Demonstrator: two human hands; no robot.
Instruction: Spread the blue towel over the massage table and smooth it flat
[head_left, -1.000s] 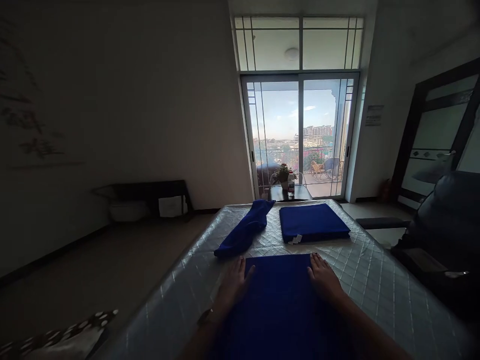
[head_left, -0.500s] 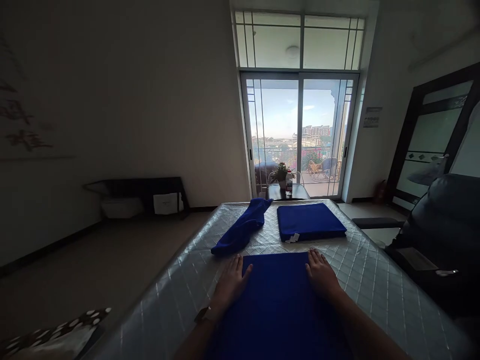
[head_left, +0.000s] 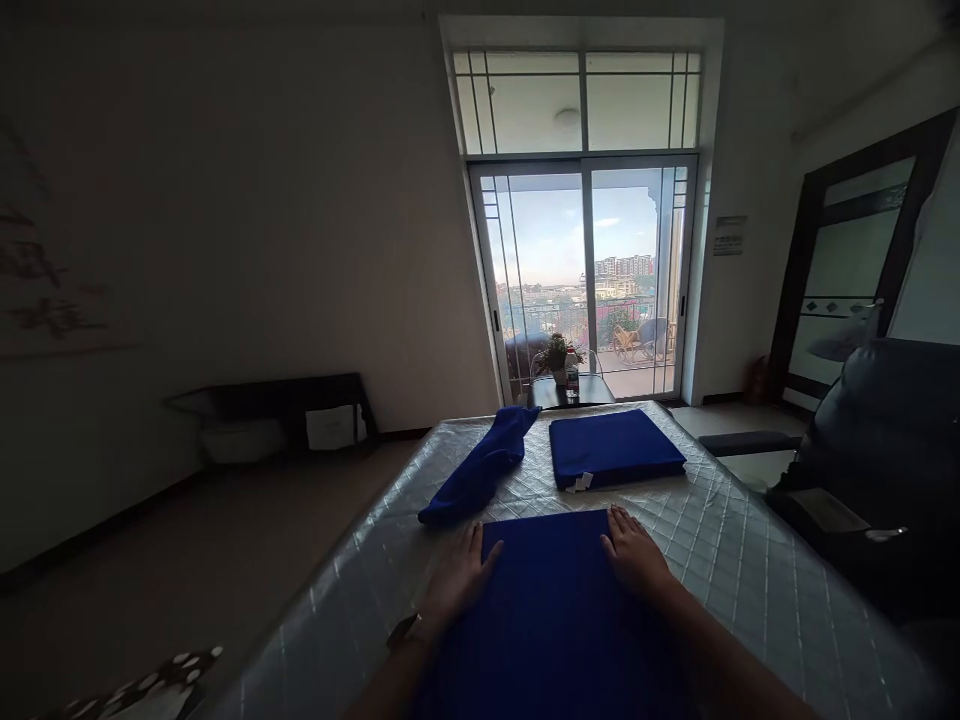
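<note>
**Silver quilted surface [head_left: 757, 570], blue cloth [head_left: 555, 610]**

The blue cloth lies flat before you. Beyond: folded blue stack [head_left: 616, 445], right; rumpled blue bundle [head_left: 484, 468], left. Your left hand [head_left: 454, 577] and right hand [head_left: 636, 555] touch the cloth's far corners, fingers straight, thumbs spread.

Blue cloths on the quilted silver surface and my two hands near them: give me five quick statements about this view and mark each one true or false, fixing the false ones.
1. The left hand is at the left edge of the nearest blue cloth. True.
2. Both hands are clenched into fists. False: the right hand, like the left, has its fingers extended.
3. White tags show at the near edge of the folded blue cloth. True.
4. The bunched cloth lies right of the folded one. False: the bunched blue cloth lies to its left.
5. A bottle stands on the small dark table. True.
</note>
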